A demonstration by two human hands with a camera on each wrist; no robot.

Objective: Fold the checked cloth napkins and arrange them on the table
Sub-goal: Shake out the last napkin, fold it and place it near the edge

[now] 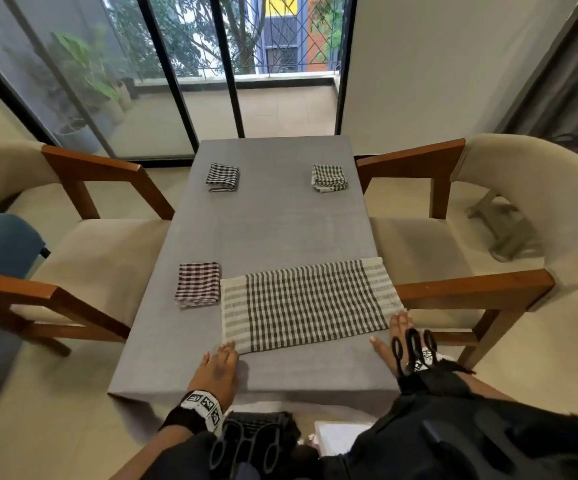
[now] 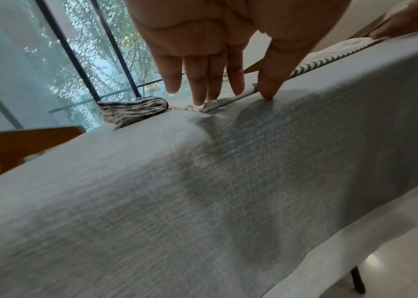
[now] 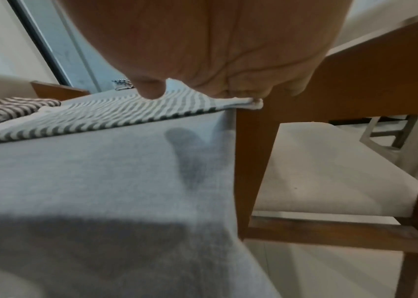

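Observation:
A large dark-and-cream checked napkin (image 1: pixel 310 303) (image 3: pixel 95 113) lies flat across the near part of the grey-clothed table (image 1: pixel 273 230), its right end reaching the table's edge. My left hand (image 1: pixel 223 356) (image 2: pixel 238 88) has straight fingers; the fingertips touch the napkin's near left corner (image 2: pixel 202 106) and the thumb rests on the tablecloth. My right hand (image 1: pixel 399 325) (image 3: pixel 202 88) is at the near right corner (image 3: pixel 256 103), fingers bent down over the bunched cloth, thumb apart. Three folded napkins lie near left (image 1: pixel 198 284), far left (image 1: pixel 222 177) and far right (image 1: pixel 329 178).
Cream armchairs with wooden arms (image 1: pixel 13 289) (image 1: pixel 474 287) stand close against both long sides of the table. A glass sliding door (image 1: pixel 211 64) is beyond the far end. A small stool (image 1: pixel 502 230) stands on the floor at right. Dark cloth (image 1: pixel 263 424) lies below the table's near edge.

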